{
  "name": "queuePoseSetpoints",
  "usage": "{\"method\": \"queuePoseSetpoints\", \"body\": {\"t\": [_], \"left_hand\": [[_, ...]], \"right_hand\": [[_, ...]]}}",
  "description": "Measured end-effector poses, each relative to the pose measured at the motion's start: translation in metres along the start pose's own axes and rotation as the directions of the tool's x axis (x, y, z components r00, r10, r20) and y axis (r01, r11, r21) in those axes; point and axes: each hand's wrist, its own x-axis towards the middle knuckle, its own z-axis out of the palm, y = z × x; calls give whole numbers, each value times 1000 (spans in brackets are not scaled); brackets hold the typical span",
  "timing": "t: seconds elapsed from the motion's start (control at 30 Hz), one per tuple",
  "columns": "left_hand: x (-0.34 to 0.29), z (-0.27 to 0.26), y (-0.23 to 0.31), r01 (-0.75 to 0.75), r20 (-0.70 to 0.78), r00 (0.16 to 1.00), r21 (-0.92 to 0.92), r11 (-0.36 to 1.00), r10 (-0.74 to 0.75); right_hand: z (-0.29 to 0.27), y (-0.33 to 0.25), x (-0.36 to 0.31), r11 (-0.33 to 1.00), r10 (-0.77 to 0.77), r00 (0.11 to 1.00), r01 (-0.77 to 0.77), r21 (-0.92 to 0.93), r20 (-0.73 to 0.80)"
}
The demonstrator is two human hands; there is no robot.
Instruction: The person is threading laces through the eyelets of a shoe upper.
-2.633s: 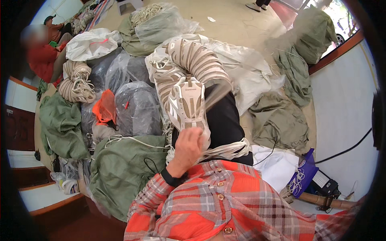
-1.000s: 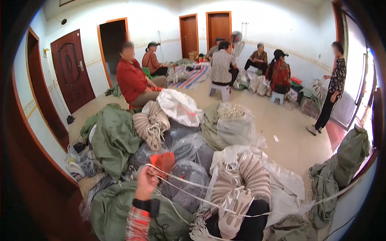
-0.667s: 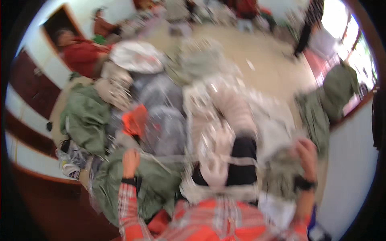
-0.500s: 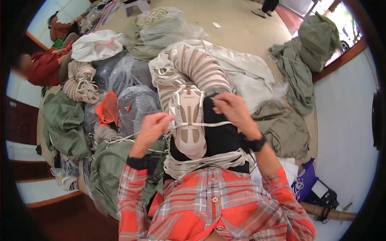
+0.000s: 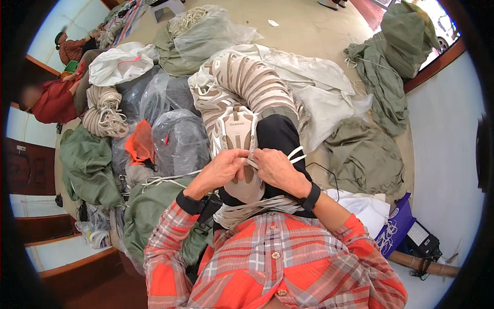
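Beige floor (image 5: 303,31) is crowded with green sacks (image 5: 90,165) and clear plastic bags (image 5: 177,139), one clear bag by the far edge holding pale cord (image 5: 188,20). From the head view, the left hand (image 5: 221,172) and right hand (image 5: 275,170) each have their grip pinched on a flat white cord (image 5: 252,164) over the sole of a pale shoe (image 5: 236,136).
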Motion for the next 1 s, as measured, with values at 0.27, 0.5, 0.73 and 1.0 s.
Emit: {"method": "queuePoseSetpoints", "body": {"t": [0.27, 0.5, 0.73, 1.0], "left_hand": [[14, -10, -30, -12, 134, 990, -282, 959, 52], [14, 16, -39, 261, 205, 963, -559, 787, -174], [16, -3, -52, 151, 324, 945, -320, 935, -42], [24, -37, -18, 477, 613, 733, -151, 866, -297]], "right_hand": [[-5, -33, 17, 927, -161, 981, 188, -324, 108], [-4, -30, 7, 946, 120, 986, -78, -316, 116], [11, -25, -2, 988, 153, 981, -150, 36, -120], [34, 0, -2, 957, 278, 955, -265, 118, -108]]}}
